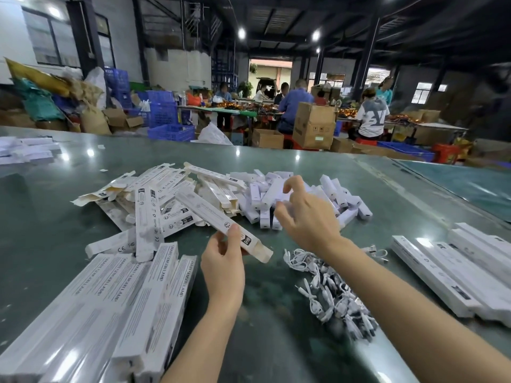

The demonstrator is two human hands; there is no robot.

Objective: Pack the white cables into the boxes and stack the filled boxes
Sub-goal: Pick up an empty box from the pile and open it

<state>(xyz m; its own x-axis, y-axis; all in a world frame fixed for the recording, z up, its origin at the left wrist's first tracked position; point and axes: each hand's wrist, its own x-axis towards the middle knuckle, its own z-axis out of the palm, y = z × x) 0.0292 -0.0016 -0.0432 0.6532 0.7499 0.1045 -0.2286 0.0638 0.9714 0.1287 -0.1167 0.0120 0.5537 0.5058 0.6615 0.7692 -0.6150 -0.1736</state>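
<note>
Across green table [83,175], blurry workshop beyond.

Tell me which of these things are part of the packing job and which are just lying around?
Part of the job:
open box held in the left hand
right hand, holding nothing
white cables
empty boxes
stacked boxes

Just lying about:
blue crates
cardboard cartons

White boxes [154,286] with black print, white cables [329,288], glossy grey-green table [55,211]
</note>
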